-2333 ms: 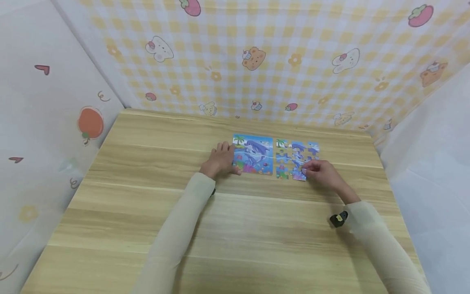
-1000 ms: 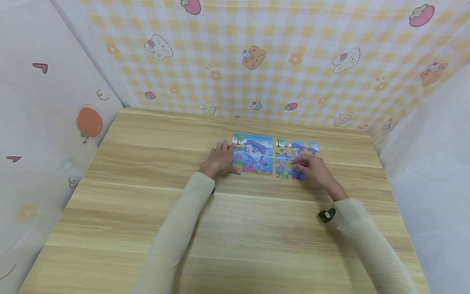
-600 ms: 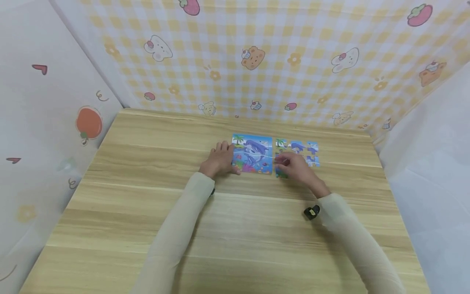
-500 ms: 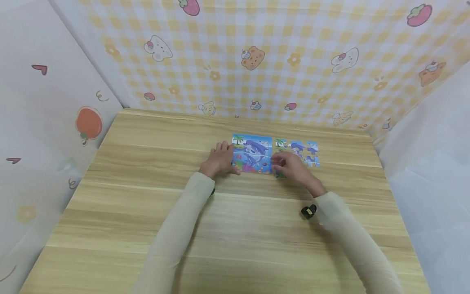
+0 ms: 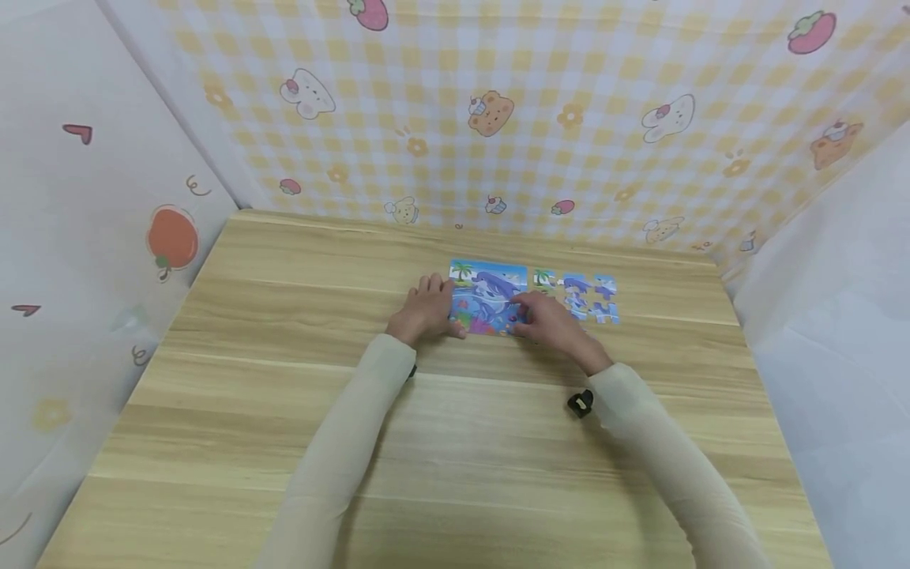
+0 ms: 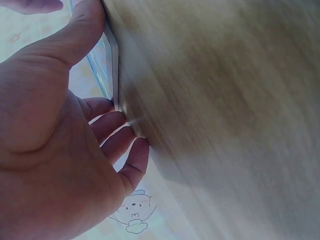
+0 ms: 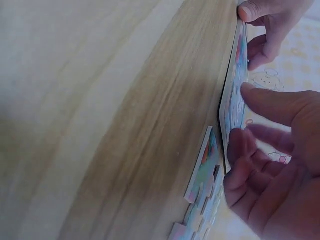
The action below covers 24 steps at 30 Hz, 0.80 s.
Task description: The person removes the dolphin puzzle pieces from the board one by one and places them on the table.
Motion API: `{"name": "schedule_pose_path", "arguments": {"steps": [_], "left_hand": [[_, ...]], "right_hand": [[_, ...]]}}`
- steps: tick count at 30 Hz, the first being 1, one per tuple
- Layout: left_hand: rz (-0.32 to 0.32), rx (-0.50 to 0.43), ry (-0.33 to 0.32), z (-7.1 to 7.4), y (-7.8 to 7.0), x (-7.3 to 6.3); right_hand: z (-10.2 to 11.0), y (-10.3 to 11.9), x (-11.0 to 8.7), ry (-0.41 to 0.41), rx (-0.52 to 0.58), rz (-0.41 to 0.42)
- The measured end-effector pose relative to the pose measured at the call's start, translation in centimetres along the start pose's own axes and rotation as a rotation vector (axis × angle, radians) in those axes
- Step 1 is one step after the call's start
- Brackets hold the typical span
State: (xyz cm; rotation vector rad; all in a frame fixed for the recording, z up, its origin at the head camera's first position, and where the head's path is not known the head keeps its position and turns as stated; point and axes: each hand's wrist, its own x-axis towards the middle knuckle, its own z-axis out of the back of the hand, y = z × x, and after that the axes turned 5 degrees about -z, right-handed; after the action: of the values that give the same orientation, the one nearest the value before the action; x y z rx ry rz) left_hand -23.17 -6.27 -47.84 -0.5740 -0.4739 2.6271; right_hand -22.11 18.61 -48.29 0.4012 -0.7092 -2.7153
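A square picture board with dolphins lies on the table near its back. My left hand rests at the board's left edge, with its fingers spread and its thumb by the lower left corner. In the left wrist view those fingertips touch the wood. My right hand is at the board's right side, with its index fingertip over the picture. In the right wrist view the right thumb lies against the board, apart from loosely bent fingers. Several jigsaw pieces with a matching picture lie right of the board, partly hidden by that hand.
The wooden table reaches toward the camera between both forearms. Behind it hangs a yellow checked curtain with cartoon prints. White sheets stand along both sides. A small black wrist camera sits below the right cuff.
My right hand has moved left, from the lower right jigsaw pieces across the others to the board's right side, uncovering the right-hand pieces. The left hand has stayed at the board's left edge.
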Motion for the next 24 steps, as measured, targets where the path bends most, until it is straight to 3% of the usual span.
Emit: {"name": "schedule_pose_path", "arguments": {"steps": [5,11,24], "left_hand": [[0.000,-0.003,0.000,0.03,-0.02,-0.02],[-0.001,0.002,0.001,0.03,-0.01,0.01],[-0.004,-0.001,-0.001,0.01,0.01,0.03]], "right_hand": [[0.04,0.24,0.13,0.018,-0.064,-0.038],[0.04,0.29,0.07,0.025,-0.055,-0.060],[-0.14,0.18,0.08,-0.011,-0.060,-0.029]]}}
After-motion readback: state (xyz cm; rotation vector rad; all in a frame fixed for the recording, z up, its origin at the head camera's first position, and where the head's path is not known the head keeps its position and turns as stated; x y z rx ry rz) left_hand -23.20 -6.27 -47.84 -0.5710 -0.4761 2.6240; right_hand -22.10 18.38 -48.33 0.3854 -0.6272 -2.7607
